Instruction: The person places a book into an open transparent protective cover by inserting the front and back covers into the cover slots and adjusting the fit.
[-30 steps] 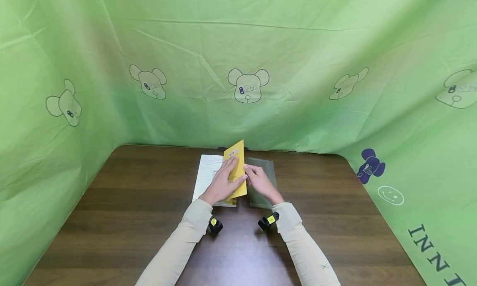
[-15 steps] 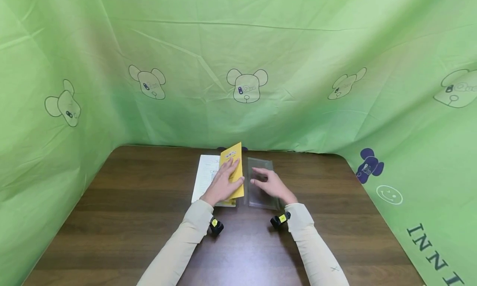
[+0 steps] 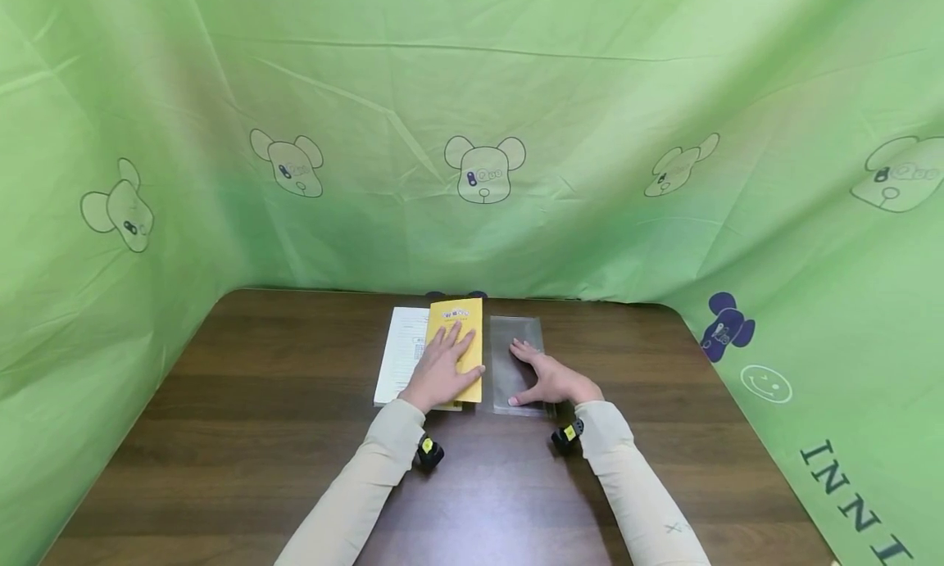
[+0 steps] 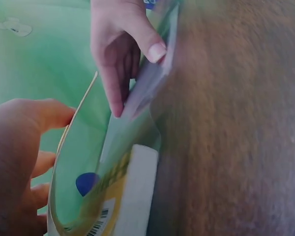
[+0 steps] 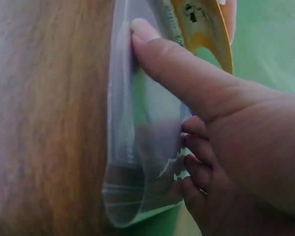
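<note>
My left hand (image 3: 440,373) rests with spread fingers on the yellow cover (image 3: 455,310) of a booklet. White printed pages (image 3: 398,349) show to its left. The left wrist view shows this cover bowed up from the thick block of pages (image 4: 140,189), above a yellow face with a barcode (image 4: 101,220). A clear plastic book cover (image 3: 503,337) lies to the right, one flap reaching toward the booklet. My right hand (image 3: 556,378) touches that plastic, thumb and fingers apart. In the right wrist view the thumb presses on the clear sheet (image 5: 157,128), which curls at its near end.
Both things lie near the back of a brown wooden table (image 3: 295,443). A green printed cloth (image 3: 369,222) hangs behind it and along the sides. A small black camera sits on each wrist, the left camera (image 3: 429,451) and the right camera (image 3: 566,437).
My right hand has left the yellow cover's edge, moved right and come down onto the clear plastic. The yellow cover has swung lower under my left hand.
</note>
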{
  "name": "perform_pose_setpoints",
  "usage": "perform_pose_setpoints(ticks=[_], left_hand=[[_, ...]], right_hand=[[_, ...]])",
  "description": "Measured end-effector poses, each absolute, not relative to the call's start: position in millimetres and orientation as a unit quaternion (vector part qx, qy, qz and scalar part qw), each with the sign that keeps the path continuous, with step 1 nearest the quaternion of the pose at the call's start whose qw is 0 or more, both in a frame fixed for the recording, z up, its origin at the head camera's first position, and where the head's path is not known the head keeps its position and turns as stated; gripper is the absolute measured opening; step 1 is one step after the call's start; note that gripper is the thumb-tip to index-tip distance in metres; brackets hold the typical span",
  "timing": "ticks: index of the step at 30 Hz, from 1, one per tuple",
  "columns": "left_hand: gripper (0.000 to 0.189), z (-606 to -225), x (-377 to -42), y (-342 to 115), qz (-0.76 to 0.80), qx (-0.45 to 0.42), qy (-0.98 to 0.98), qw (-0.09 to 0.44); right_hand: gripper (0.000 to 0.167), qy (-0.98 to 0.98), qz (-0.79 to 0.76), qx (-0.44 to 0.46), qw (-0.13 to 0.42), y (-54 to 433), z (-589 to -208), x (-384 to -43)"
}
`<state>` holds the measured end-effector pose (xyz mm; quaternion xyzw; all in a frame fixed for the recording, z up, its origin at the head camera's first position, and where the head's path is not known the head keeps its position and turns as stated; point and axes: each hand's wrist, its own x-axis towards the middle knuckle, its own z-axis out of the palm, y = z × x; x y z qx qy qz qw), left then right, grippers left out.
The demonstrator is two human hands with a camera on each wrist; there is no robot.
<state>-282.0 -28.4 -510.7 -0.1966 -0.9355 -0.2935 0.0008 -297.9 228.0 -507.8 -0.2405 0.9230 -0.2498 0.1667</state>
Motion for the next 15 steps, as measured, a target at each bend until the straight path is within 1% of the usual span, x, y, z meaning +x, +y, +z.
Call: perform_pose_setpoints(ticks=[5,15], left_hand=[[0.072,-515.5,-283.3,-30.7,-0.272,-0.209,-0.939,-0.007],[0.065,-512.0,-285.1,-42.1,-0.254,-0.242,-0.936,-0.02]], right_hand=[[0.105,0.924,-0.24,-0.242,0.173,229.1,-507.7,-297.6],[0.104,0.921,-0.245,-0.242,0.18,230.1,-506.7,-297.6]])
